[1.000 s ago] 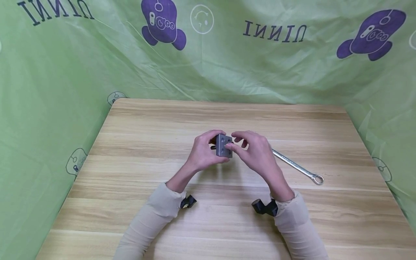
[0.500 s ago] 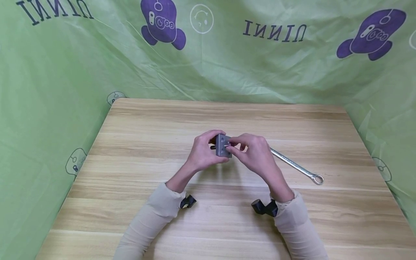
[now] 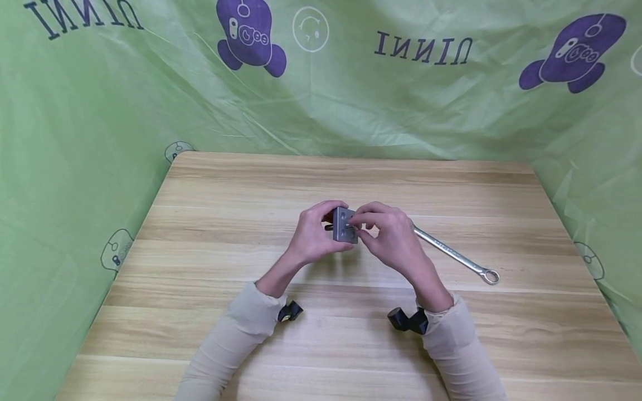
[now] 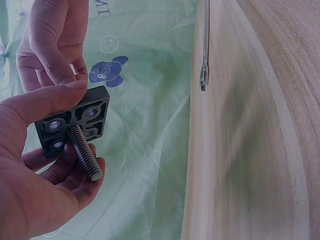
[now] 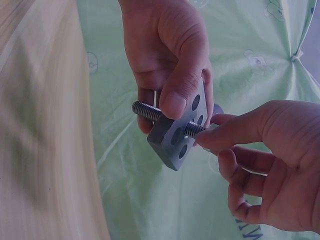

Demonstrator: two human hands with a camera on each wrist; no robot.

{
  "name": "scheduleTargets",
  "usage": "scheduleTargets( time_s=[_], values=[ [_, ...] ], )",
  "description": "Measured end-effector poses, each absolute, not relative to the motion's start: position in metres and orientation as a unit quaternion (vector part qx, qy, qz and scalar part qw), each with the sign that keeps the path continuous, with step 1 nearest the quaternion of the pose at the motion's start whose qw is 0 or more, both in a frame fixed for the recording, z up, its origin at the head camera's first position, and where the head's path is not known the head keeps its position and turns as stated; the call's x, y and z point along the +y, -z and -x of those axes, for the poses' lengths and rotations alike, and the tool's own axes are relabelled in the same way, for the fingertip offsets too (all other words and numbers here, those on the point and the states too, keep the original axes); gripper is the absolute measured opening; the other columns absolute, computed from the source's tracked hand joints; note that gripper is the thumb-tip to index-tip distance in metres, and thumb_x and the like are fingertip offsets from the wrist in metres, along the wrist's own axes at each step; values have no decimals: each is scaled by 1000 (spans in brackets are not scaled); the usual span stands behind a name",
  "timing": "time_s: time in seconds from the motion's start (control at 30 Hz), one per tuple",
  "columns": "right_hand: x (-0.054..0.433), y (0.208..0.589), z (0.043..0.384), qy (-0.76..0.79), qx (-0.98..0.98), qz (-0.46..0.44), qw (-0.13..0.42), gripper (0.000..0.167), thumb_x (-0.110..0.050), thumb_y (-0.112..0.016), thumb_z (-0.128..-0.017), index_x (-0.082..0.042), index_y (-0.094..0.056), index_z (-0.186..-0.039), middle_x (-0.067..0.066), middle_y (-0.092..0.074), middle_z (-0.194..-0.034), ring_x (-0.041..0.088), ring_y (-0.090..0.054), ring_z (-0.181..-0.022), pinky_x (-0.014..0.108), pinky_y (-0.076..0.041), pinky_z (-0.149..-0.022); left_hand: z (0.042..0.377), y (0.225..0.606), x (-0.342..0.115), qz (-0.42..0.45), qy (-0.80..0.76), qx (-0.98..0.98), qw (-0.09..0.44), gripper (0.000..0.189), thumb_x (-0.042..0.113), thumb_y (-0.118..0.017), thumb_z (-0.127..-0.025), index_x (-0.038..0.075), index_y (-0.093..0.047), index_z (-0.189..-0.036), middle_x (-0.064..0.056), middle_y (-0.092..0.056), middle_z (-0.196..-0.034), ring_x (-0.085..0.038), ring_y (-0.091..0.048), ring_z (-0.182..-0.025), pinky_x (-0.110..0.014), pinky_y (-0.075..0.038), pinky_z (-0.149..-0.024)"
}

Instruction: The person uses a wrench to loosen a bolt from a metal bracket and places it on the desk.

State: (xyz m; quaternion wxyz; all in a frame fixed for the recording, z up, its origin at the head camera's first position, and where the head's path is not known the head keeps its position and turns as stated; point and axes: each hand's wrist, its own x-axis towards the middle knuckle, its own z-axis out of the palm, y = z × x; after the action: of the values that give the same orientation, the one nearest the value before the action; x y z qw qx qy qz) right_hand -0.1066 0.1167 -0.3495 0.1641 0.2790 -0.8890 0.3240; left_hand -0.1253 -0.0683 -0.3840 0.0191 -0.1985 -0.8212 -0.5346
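My left hand (image 3: 312, 234) grips a grey square plate (image 3: 340, 233) by its edges, held up above the table. The plate has a hole near each corner and a ribbed back in the left wrist view. Through its middle runs a threaded bolt (image 4: 86, 152), with a long stretch of thread sticking out of the ribbed side. On the flat side, a shorter length of thread shows in the right wrist view. There my right hand (image 5: 280, 160) pinches the bolt's outer end with its fingertips, which mostly hide that end.
A silver wrench (image 3: 453, 255) lies on the wooden table (image 3: 225, 234) to the right, its ring end toward the front. The right hand covers its other end in the head view. Green printed cloth (image 3: 321, 111) surrounds the table at the back and sides.
My right fingers go from spread apart to pinching at the bolt, then shift their hold, the index finger reaching further over the plate. The left hand and plate stay in place.
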Motion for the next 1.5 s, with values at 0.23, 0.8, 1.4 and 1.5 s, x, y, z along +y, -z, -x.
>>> scheduleTargets(
  time_s=[0.23, 0.8, 1.4, 1.5],
  values=[
    [120, 349, 108, -340, -879, -299, 152, 21, 1, -81, -76, -6, -78, -96, 9, -74, -102, 22, -68, -82, 35, -56, -72, 125, 384, -69, 199, 537, -820, 19, 68, 2, -91, -60, 0, -64, -122, -16, -70, -113, -29, -70, -96, -37, -60, -84],
    [115, 345, 107, -304, -935, -166, 77, 26, -30, -76, -88, -7, -80, -99, 6, -75, -77, 14, -61, -64, 23, -43, -57, 125, 384, -68, 202, 531, -823, 22, 67, 2, -92, -59, 3, -64, -121, -16, -70, -113, -27, -69, -96, -37, -60, -84],
    [118, 347, 105, -329, -891, -272, 152, 17, 6, -79, -75, -3, -80, -89, 12, -77, -96, 25, -72, -80, 40, -57, -75, 124, 383, -68, 204, 535, -819, 23, 68, 2, -91, -59, -1, -64, -121, -17, -70, -112, -29, -70, -93, -39, -60, -82],
    [117, 349, 107, -324, -884, -289, 172, 19, 10, -78, -73, -4, -80, -86, 11, -77, -94, 28, -74, -86, 46, -58, -80, 124, 383, -68, 201, 536, -819, 24, 67, 3, -91, -59, 0, -64, -121, -16, -70, -112, -29, -70, -93, -38, -60, -82]
  ],
)
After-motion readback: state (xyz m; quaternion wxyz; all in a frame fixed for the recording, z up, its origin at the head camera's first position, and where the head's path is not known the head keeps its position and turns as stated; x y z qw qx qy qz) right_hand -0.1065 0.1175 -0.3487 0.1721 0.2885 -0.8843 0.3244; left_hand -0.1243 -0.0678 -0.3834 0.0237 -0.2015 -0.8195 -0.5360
